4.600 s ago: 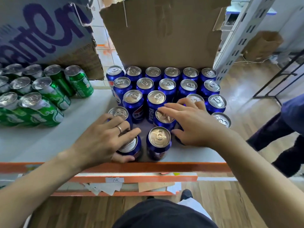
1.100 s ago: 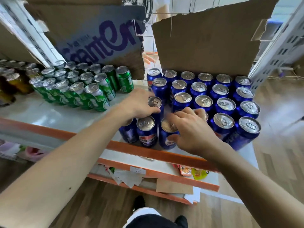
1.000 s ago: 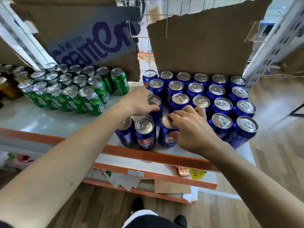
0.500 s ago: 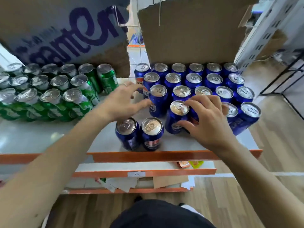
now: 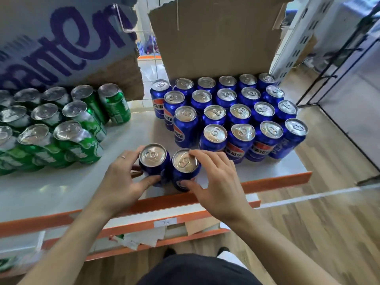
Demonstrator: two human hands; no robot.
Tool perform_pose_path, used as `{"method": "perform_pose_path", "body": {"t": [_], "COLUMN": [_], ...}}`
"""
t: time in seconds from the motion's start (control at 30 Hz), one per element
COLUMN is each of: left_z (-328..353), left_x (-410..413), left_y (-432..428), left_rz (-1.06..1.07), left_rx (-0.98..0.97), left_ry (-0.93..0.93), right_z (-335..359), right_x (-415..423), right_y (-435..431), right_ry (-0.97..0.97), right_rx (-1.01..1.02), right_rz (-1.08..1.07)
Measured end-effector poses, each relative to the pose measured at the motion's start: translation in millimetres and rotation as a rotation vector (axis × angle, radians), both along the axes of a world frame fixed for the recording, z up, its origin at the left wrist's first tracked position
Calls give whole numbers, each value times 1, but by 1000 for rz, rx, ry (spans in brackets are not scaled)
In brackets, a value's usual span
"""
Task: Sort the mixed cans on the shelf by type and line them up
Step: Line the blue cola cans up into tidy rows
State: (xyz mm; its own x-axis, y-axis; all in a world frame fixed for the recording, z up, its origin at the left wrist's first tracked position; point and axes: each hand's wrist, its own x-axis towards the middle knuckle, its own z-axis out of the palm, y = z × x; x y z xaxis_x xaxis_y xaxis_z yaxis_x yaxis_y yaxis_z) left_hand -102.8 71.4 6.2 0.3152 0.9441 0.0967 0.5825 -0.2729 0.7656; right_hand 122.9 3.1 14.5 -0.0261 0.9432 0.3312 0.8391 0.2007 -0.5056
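Observation:
Two blue cans stand side by side near the shelf's front edge. My left hand (image 5: 123, 177) grips the left blue can (image 5: 153, 158) round its side. My right hand (image 5: 216, 177) grips the right blue can (image 5: 185, 163), fingers over its rim and thumb on its side. Behind them several blue cans (image 5: 242, 112) stand in tidy rows on the right. Several green cans (image 5: 61, 124) stand grouped at the left of the white shelf (image 5: 72, 186).
A printed cardboard flap (image 5: 61, 44) hangs over the green cans, and a plain cardboard sheet (image 5: 216, 36) stands behind the blue ones. The shelf has an orange front edge (image 5: 277, 179). A metal upright (image 5: 298, 42) rises at the right; wooden floor lies beyond.
Both hands have pulled back from the blue rows to the two front cans. My left hand now grips the left one and my right hand the right one.

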Motion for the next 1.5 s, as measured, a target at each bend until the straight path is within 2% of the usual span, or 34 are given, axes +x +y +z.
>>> {"method": "perform_pose_path", "body": {"t": [0.33, 0.73, 0.97, 1.1, 1.17, 1.3, 1.4, 1.5], "left_z": [-7, -8, -10, -9, -2, 15, 8, -7], "left_x": [62, 74, 61, 37, 30, 23, 21, 14], "left_y": [43, 40, 38, 39, 38, 18, -6, -14], "left_rz": [-105, -56, -155, -87, -92, -230, -314, -286], "left_rx": [3, -13, -212, -272, -255, -52, -79, -120], "left_ry": [-63, -54, -96, -144, -147, -113, -113, -131], "right_z": [-1, 6, 3, -1, -3, 0, 7, 10], "right_x": [30, 34, 34, 35, 32, 20, 11, 0], "right_y": [-17, -5, 2, -1, -1, 2, 6, 10], "right_ry": [-3, -18, 2, 4, 4, -18, 38, 37], "right_rx": [58, 40, 83, 101, 90, 76, 73, 81], "right_rz": [-11, 53, 60, 79, 96, 158, 185, 212]}}
